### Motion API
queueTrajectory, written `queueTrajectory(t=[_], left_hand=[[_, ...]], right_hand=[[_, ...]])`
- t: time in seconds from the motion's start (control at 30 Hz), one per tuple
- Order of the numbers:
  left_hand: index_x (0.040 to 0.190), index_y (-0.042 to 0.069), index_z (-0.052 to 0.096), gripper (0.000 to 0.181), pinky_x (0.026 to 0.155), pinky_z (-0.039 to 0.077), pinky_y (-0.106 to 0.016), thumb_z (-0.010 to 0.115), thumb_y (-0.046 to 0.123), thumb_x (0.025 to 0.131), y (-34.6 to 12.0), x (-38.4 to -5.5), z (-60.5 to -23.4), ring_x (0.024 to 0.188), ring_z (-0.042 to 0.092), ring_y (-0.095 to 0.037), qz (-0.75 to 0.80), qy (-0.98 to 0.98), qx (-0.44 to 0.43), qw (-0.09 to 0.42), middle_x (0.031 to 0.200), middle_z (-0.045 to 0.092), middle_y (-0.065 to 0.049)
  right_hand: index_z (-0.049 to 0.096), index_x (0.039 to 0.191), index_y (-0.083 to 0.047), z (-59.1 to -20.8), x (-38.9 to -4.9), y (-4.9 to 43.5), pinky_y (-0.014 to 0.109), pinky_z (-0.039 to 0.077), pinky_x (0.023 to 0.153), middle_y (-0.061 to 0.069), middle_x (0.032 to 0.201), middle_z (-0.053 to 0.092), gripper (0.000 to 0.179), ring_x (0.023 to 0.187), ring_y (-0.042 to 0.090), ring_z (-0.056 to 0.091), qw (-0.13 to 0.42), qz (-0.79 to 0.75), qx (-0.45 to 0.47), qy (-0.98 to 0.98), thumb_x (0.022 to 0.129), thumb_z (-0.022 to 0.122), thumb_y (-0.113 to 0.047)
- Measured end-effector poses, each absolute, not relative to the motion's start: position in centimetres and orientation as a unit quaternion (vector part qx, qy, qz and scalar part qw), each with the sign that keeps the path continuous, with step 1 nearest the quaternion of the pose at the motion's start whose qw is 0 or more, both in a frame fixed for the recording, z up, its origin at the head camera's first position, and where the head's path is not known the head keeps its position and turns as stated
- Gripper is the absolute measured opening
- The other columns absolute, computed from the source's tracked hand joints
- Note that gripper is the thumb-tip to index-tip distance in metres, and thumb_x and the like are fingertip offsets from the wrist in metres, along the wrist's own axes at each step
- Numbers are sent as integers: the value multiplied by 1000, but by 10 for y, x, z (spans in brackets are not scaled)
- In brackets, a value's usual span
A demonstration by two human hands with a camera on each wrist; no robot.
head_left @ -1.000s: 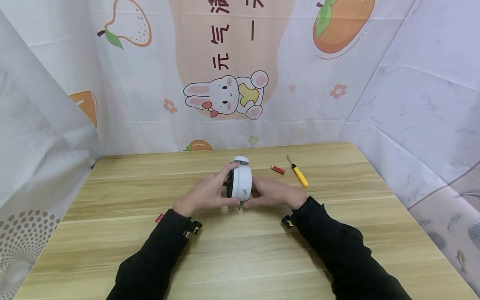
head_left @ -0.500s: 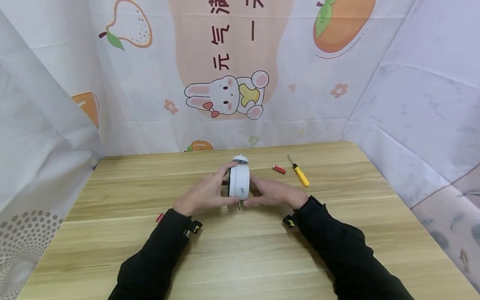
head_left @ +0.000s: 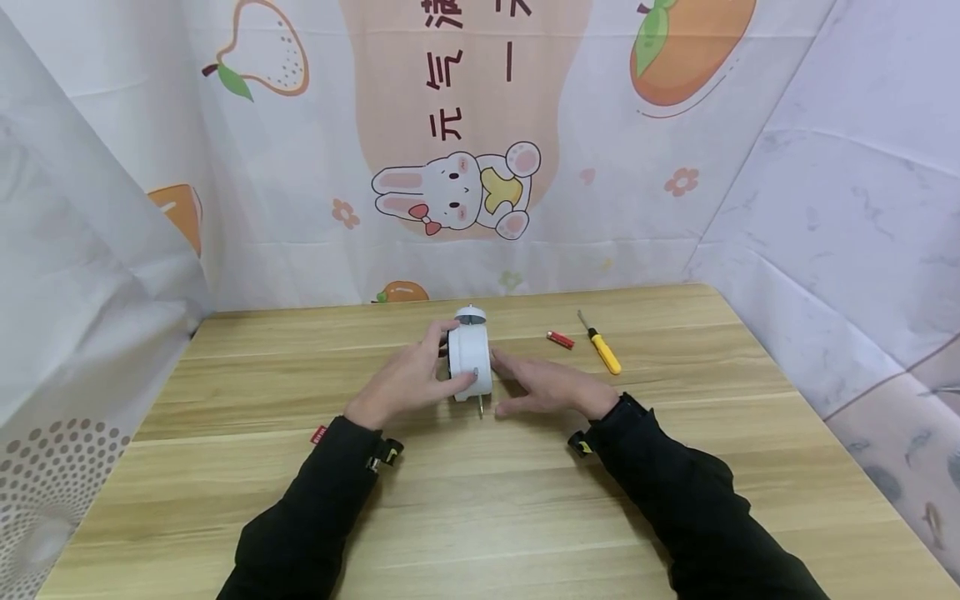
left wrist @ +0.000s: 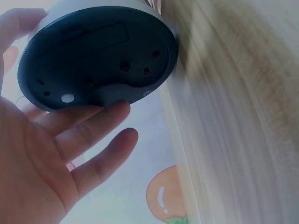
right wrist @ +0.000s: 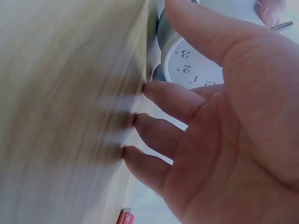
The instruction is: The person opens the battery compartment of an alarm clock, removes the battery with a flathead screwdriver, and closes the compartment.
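A white twin-bell alarm clock stands edge-on on the wooden table, its bells toward the far side and a metal foot toward the near side. My left hand holds it, with the thumb on the near side of the casing and the index finger up by the bell. The black back of the clock faces the left palm in the left wrist view. Beside the clock's dial, my right hand is spread with fingertips at the table; whether any finger touches the clock is unclear.
To the right lie a red battery and a yellow-handled screwdriver. A printed white curtain hangs behind the wooden table, and more cloth hangs at both sides.
The clock has shifted slightly left and turned a little. My left thumb has moved from its lower edge onto the casing's side. A gap has opened between the clock and my right thumb.
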State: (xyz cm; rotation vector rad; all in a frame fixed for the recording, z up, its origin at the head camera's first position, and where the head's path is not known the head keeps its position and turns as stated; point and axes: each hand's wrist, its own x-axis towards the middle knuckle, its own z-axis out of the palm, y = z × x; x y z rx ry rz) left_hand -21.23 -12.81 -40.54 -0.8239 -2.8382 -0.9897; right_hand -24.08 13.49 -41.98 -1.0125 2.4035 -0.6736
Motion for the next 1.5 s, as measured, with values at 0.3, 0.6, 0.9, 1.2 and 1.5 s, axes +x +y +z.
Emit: queueTrajectory(t=[0.3,0.6,0.9,1.2,1.5], left_hand=[[148,5,33,84,54,43,-27,70,55,91,-132,-214,-405,61,54,-11,-301,-920,-248,33,79,64,-1],[143,10,34,78,59,44,-28,61,63,94,-133,-216,-407,70,56,-14,-325,-921,-214,15,89,63,-1],[141,6,39,78,56,41,-31,51,69,96,-137,-217,-410,64,52,-16,-310,-931,-189,-32,88,61,-5],[149,2,40,84,95,48,-39,40,70,100,-136,-220,-414,109,57,-20,-299,-928,-195,-105,139,56,-12],[153,3,40,84,99,49,-43,46,67,99,-134,-222,-417,109,60,-20,-283,-928,-216,-106,135,60,-10]], right_hand=[[9,164,-7,-419,-239,133,39,26,120,8,163,28,100,149,16,25,222,-235,-361,875,95,71,-44],[6,164,-8,-419,-238,133,43,35,115,14,162,31,105,144,23,37,200,-255,-347,880,93,73,-47],[15,162,-4,-417,-243,137,43,42,110,17,157,40,93,135,24,49,149,-235,-337,899,99,57,-57],[25,161,-6,-408,-248,143,46,41,111,16,156,42,89,137,26,48,132,-238,-323,906,98,55,-62],[20,163,-8,-409,-247,145,48,39,112,16,159,38,91,138,28,47,130,-236,-318,909,98,56,-60]])
